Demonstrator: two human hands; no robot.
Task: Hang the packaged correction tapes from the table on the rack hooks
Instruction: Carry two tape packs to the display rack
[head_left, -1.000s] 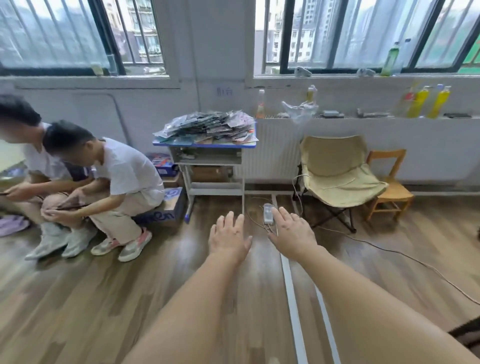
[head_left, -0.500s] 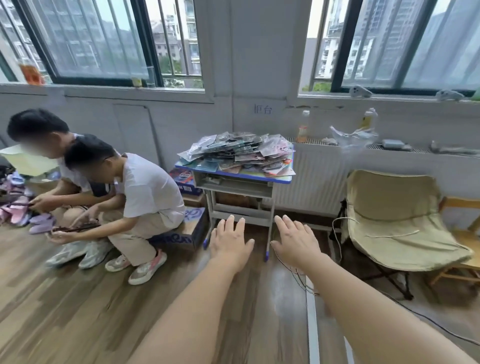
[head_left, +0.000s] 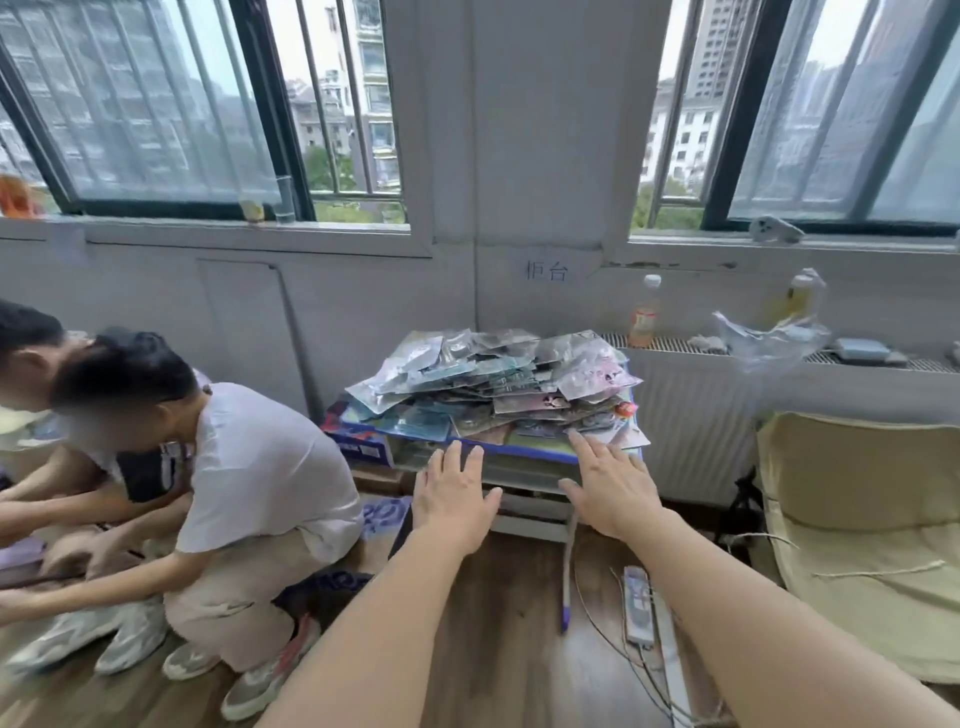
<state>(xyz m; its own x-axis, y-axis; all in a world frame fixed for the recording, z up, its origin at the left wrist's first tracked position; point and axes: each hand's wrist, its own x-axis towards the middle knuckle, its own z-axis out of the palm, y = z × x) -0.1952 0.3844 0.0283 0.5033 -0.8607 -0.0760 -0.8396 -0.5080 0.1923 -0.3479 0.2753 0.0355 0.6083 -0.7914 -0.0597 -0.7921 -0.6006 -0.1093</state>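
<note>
Head view: both hands stretched forward, palms down, fingers straight and spread, holding nothing. Left hand (head_left: 456, 496) hangs in front of the surface (head_left: 524, 451), fingertips at about its blue front edge — contact can't be confirmed. Right hand (head_left: 609, 486) sits a bit further right, and its fingertips reach the front edge of the pile, overlapping the lowest packets there; whether they actually touch is unclear. Hands are apart, with a gap between them. Packaged correction tapes (head_left: 493, 384) lie in a loose, messy heap covering nearly all of the small surface, clear wrappers glinting, some packets overhanging the right and front edges. That surface stands against the wall below the pillar between two windows, with a paper label (head_left: 546, 270) stuck on the wall above it. Left of it, two people (head_left: 223, 467) crouch on the wood floor, next to a blue box (head_left: 358, 441). Right of it — a radiator (head_left: 691, 415) with a bottle (head_left: 644, 312) and a crumpled clear bag (head_left: 769, 338) on top, then a beige folding chair (head_left: 857, 519). A power strip (head_left: 638, 605) with cables lies on the floor near the right forearm.
</note>
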